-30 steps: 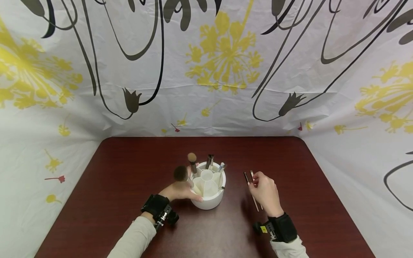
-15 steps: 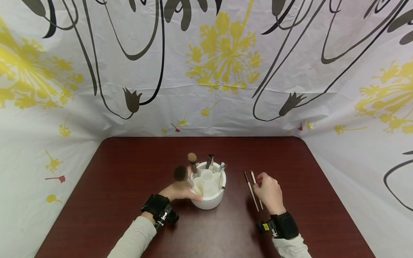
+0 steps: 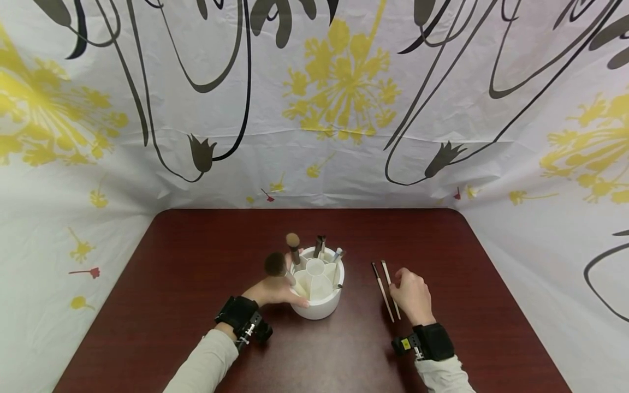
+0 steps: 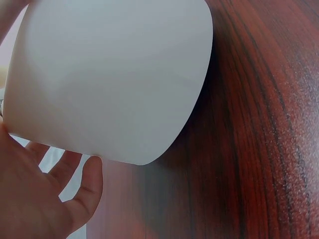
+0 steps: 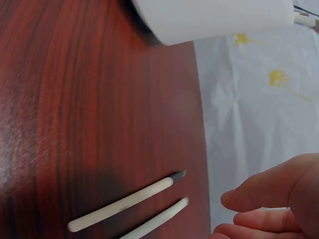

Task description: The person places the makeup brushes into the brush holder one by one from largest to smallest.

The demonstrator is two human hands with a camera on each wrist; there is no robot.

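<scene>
A round white divided brush holder point(image 3: 316, 310) stands near the middle of the table with several makeup brushes in it. My left hand point(image 3: 274, 291) grips its left side, thumb across the front and fingers round the back; the left wrist view shows the holder's smooth wall point(image 4: 114, 84) filling much of the frame. To the right, two slim makeup brushes lie side by side: a dark-tipped brush point(image 3: 383, 292) and a pale-tipped brush point(image 3: 386, 273). Beside the pale one hovers my right hand point(image 3: 413, 296), thumb and fingers loosely bent with nothing between them.
A big dark fluffy brush point(image 3: 275, 265) and a tan-headed brush point(image 3: 292, 240) lean out of the holder's left side. The dark red wooden table point(image 3: 221, 234) ends at a white patterned cloth point(image 3: 339, 164) hanging behind and at the sides.
My right hand has drawn slightly to the right, off the dark-tipped brush it overlapped before. Both loose brushes lie nearly as they did. The left hand and holder have not moved.
</scene>
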